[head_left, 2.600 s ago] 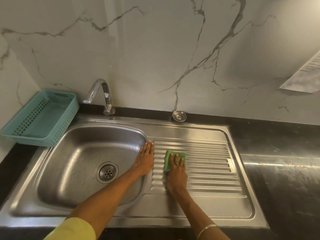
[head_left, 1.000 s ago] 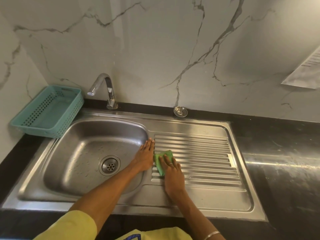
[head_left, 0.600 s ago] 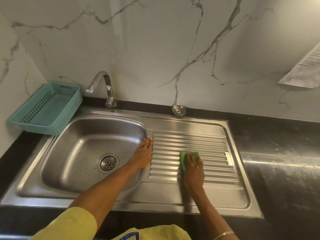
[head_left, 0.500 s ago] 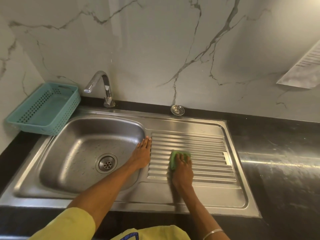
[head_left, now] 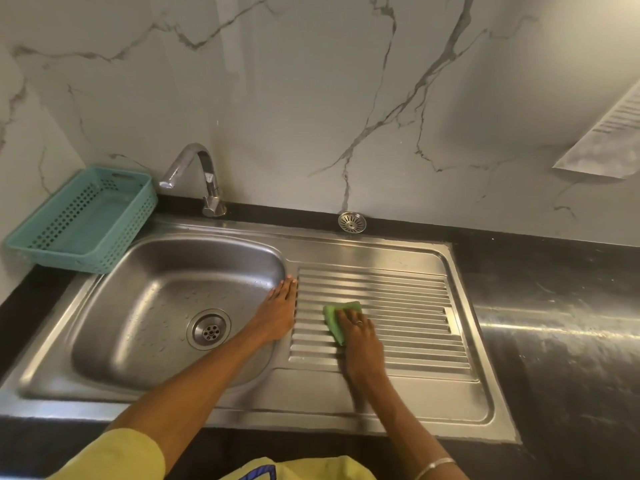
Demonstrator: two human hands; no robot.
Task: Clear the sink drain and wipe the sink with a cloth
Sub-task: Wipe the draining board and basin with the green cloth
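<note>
right hand: flat grip pressing green cloth on drainboard | left hand: open, resting on sink rim | wall paper: print unreadable

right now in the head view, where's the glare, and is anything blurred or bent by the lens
Head view: a bright glare streak lies across the dark countertop right of the drainboard; the right hand on the green cloth is slightly motion-blurred; the wide-angle lens bows the sink edges; the left hand is sharp.
</note>
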